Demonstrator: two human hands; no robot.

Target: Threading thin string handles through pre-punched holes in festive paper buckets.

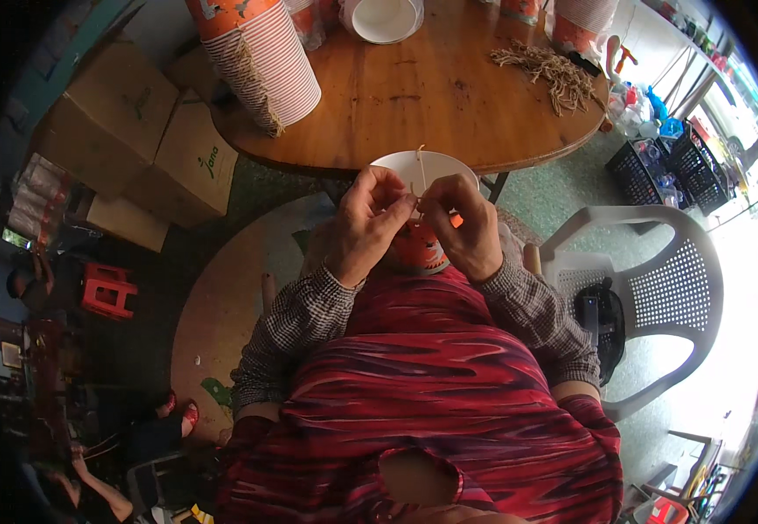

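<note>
**Pinching a string at the rim of a paper cup**

I am holding my two hands close together in front of my chest, just below the near edge of the round wooden tabletop (pixel 414 96). My left hand (pixel 363 225) is curling its fingers inward, with thumb and forefinger pressing together on a thin pale string (pixel 420 166). My right hand (pixel 464 225) is doing the same from the other side, its fingertips pinching the string right beside those of the left, so the two hands are almost touching. The string is standing up a little way above my fingertips.

Beneath both hands I am steadying a paper cup (pixel 418 249) with a white inside and an orange outer wall. Its open mouth is facing up and away from me, and its rim is showing just above my fingers, while the orange lower part is peeking out between my wrists, resting against my lap.

On the tabletop, well apart from my hands, a tall stack of striped orange and white cups (pixel 261 57) is lying tilted at the far left, with strings hanging down its side. A white bowl-shaped cup (pixel 383 17) is sitting at the far edge, and a loose heap of tan strings (pixel 553 74) is lying at the right. Cardboard boxes (pixel 143 131) are standing on the floor to my left, and a white plastic chair (pixel 658 279) is standing to my right.
</note>
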